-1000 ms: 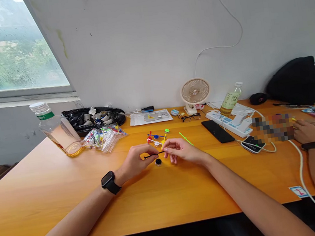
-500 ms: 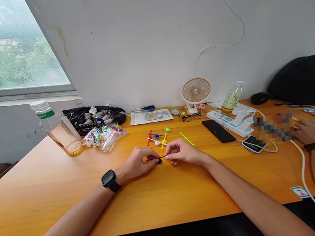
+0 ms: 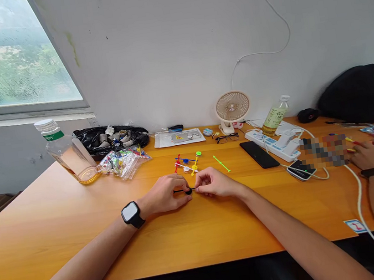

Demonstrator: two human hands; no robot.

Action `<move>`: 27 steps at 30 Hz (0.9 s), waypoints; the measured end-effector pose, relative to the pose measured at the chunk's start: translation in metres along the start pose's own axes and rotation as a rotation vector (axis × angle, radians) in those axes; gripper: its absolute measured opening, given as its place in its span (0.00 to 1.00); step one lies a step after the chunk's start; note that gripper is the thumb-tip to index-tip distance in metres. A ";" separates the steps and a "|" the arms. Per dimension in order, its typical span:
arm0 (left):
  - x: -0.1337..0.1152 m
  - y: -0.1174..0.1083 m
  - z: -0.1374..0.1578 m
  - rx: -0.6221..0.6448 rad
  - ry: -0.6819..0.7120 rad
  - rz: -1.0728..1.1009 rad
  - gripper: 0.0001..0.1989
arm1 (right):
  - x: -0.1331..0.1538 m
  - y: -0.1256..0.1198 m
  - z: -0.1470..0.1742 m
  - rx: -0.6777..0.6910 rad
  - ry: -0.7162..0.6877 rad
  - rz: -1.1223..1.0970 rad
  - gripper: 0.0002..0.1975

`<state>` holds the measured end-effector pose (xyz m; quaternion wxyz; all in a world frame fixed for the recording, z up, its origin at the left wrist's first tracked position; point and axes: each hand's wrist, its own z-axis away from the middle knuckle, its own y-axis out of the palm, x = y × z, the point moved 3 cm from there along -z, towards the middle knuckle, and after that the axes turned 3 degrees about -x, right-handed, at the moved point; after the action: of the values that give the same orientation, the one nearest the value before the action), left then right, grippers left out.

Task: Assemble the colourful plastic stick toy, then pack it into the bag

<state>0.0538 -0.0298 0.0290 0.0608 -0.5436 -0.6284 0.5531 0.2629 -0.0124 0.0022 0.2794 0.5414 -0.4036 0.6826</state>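
Near the middle of the table, my left hand [image 3: 164, 193] is closed, thumb and fingertips pinching a small black round piece [image 3: 189, 192]. A thin black stick [image 3: 179, 190] lies in line with that piece, showing on both sides of it. My right hand [image 3: 217, 183] pinches the stick's right end; whether the stick passes through the round piece cannot be made out. Just beyond my hands stands a small frame of red, blue, white and yellow plastic sticks with round connectors [image 3: 186, 164]. To its right lies a loose bright green stick [image 3: 221, 163].
At left are a large tilted-looking bottle [image 3: 72, 155] and a clear bag of coloured parts [image 3: 124, 162]. A fan [image 3: 233, 108], phone [image 3: 259, 154], power strip [image 3: 272, 145] and cables lie behind and right. Another person's hands [image 3: 373, 156] work at far right.
The black stick has come down level with the round piece. My left fingers have shifted around the piece, and my right hand has moved slightly left.
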 end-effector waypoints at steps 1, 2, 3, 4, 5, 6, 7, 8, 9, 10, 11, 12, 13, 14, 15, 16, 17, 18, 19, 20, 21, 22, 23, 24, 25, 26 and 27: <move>0.000 0.001 0.000 0.004 -0.002 -0.004 0.05 | -0.001 0.000 0.000 0.003 0.004 0.005 0.08; 0.000 0.001 0.000 0.006 -0.003 -0.006 0.05 | -0.001 0.000 0.000 0.007 0.006 0.011 0.09; 0.000 0.001 0.001 0.005 -0.002 -0.005 0.05 | -0.001 -0.001 0.000 0.014 0.007 0.019 0.09; 0.000 0.001 0.001 0.003 0.000 0.000 0.05 | 0.000 -0.001 0.001 0.022 0.007 0.032 0.10; 0.000 0.001 0.002 -0.002 0.005 0.008 0.05 | 0.002 -0.002 0.002 0.023 0.004 0.051 0.11; -0.001 0.000 0.003 -0.008 0.013 0.019 0.05 | 0.004 -0.004 0.003 0.011 0.000 0.073 0.12; -0.001 -0.001 0.003 -0.016 0.022 0.034 0.05 | 0.007 -0.006 0.004 -0.017 -0.007 0.096 0.14; -0.002 -0.001 0.004 -0.026 0.030 0.048 0.06 | 0.010 -0.009 0.005 -0.059 -0.018 0.117 0.16; -0.002 -0.002 0.004 -0.037 0.036 0.062 0.06 | 0.012 -0.012 0.006 -0.112 -0.030 0.133 0.17; -0.003 -0.003 0.004 -0.051 0.038 0.073 0.06 | 0.015 -0.016 0.006 -0.165 -0.040 0.142 0.18; -0.003 -0.004 0.004 -0.066 0.038 0.079 0.06 | 0.016 -0.019 0.006 -0.217 -0.043 0.147 0.19; -0.003 -0.004 0.004 -0.078 0.038 0.084 0.06 | 0.017 -0.021 0.007 -0.270 -0.039 0.158 0.20; -0.003 -0.005 0.003 -0.088 0.040 0.086 0.06 | 0.018 -0.023 0.008 -0.323 -0.031 0.177 0.20; -0.004 -0.005 0.003 -0.098 0.043 0.087 0.06 | 0.019 -0.025 0.009 -0.370 -0.018 0.201 0.20; -0.004 -0.006 0.003 -0.112 0.046 0.087 0.06 | 0.020 -0.025 0.011 -0.402 0.000 0.220 0.20; -0.005 -0.007 0.002 -0.135 0.048 0.086 0.06 | 0.021 -0.023 0.012 -0.397 0.023 0.227 0.20; -0.005 -0.009 0.002 -0.170 0.046 0.084 0.06 | 0.023 -0.020 0.014 -0.351 0.044 0.217 0.21; -0.004 -0.011 0.002 -0.216 0.040 0.080 0.06 | 0.026 -0.016 0.016 -0.277 0.057 0.190 0.21; -0.003 -0.013 0.002 -0.265 0.030 0.076 0.06 | 0.029 -0.012 0.018 -0.199 0.062 0.150 0.22; -0.002 -0.015 0.002 -0.312 0.018 0.071 0.07 | 0.032 -0.008 0.019 -0.142 0.056 0.110 0.23; 0.000 -0.017 0.002 -0.352 0.007 0.067 0.07 | 0.036 -0.007 0.020 -0.119 0.042 0.076 0.24; 0.002 -0.019 0.002 -0.379 -0.004 0.062 0.07 | 0.039 -0.008 0.020 -0.136 0.021 0.052 0.24; 0.004 -0.019 0.002 -0.398 -0.016 0.056 0.07 | 0.040 -0.011 0.019 -0.186 0.003 0.034 0.24; 0.007 -0.020 0.002 -0.410 -0.027 0.050 0.08 | 0.041 -0.015 0.018 -0.247 -0.008 0.020 0.24; 0.009 -0.020 0.002 -0.418 -0.038 0.044 0.08 | 0.040 -0.021 0.017 -0.307 -0.015 0.009 0.23; 0.011 -0.020 0.002 -0.425 -0.051 0.038 0.08 | 0.037 -0.028 0.015 -0.369 -0.020 0.002 0.23; 0.014 -0.020 0.002 -0.429 -0.067 0.030 0.09 | 0.034 -0.036 0.014 -0.433 -0.025 0.003 0.23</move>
<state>0.0347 -0.0168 0.0362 -0.0857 -0.5347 -0.7251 0.4253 0.2903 -0.0078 0.0452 0.3830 0.4765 -0.5450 0.5738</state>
